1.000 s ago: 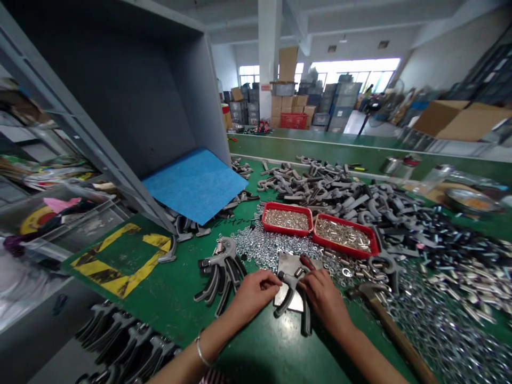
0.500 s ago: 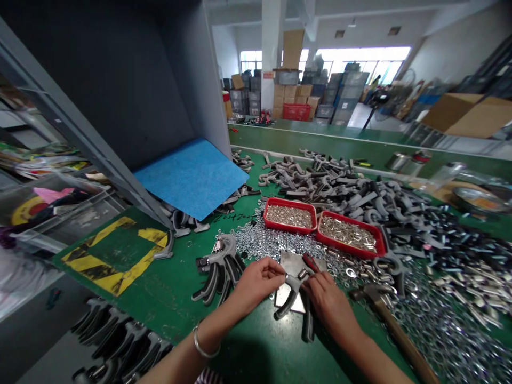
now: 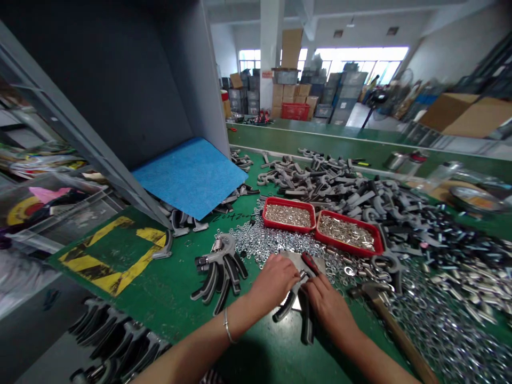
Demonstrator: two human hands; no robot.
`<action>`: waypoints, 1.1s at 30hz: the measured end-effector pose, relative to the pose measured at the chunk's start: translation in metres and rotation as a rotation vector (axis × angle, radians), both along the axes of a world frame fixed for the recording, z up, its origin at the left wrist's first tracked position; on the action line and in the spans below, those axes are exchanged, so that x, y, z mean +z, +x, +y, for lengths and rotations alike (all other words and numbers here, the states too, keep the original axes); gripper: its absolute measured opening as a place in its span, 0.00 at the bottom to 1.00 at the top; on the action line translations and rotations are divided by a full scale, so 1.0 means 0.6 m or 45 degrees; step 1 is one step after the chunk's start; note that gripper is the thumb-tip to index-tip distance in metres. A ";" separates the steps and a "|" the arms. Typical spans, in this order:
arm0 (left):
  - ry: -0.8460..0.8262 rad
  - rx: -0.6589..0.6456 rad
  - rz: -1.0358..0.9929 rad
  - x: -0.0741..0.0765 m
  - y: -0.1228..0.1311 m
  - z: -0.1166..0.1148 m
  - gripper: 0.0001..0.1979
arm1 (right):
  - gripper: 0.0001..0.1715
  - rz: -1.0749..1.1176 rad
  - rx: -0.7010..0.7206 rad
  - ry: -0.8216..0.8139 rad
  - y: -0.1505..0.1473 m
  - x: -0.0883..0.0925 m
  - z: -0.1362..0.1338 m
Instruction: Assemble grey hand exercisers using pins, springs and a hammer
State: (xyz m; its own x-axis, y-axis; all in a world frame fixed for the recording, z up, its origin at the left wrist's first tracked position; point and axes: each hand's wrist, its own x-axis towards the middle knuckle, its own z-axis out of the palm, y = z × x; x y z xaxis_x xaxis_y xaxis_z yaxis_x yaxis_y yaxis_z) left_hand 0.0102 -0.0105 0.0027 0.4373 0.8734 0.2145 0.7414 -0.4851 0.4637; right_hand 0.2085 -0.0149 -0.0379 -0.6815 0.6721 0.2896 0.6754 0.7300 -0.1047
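Observation:
A grey and black hand grip strengthener point(image 3: 286, 308) lies across a shiny metal plate point(image 3: 296, 303), its two handles spread toward me. My right hand point(image 3: 328, 305) is closed on its right side, near the joint. From the left, my left hand point(image 3: 277, 280) reaches over the top of the grip with fingers pressed together; what they pinch there is hidden. Close to the fingers, a small metal cylinder point(image 3: 303, 275) shows at the joint. A red-handled tool point(image 3: 309, 262) touches the plate just beyond my right hand.
Red trays point(image 3: 290, 228) point(image 3: 350, 246) of small metal parts stand behind the plate, among loose nuts point(image 3: 256, 242). Grips with springs point(image 3: 222, 266) sit left; a hammer point(image 3: 394, 325) lies right. Grey handles point(image 3: 328, 181) are heaped behind. A blue sheet point(image 3: 192, 178) leans by a grey cabinet.
My left hand has moved right and forward, over the top of the grip strengthener, its fingers now curled down at the joint. My right hand and the grip stay nearly in place.

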 end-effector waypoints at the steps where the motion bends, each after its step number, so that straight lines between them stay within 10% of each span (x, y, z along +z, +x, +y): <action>1: 0.019 -0.011 0.022 -0.006 0.003 0.001 0.09 | 0.10 0.021 -0.005 0.003 0.000 -0.002 -0.002; 21: 0.352 -0.246 0.388 -0.049 0.009 -0.013 0.08 | 0.15 0.044 0.018 0.061 0.007 0.003 -0.031; 33: 0.274 -0.332 0.399 -0.032 -0.002 -0.041 0.12 | 0.31 -0.282 0.111 0.202 0.026 -0.009 -0.075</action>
State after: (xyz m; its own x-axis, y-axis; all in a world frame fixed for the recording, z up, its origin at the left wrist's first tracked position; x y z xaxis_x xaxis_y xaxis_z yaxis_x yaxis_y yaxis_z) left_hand 0.0089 -0.0353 -0.0167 0.7090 0.6757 0.2016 0.6703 -0.7346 0.1048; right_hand 0.2241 -0.0601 -0.0435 -0.7929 0.5667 0.2238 0.6034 0.7815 0.1587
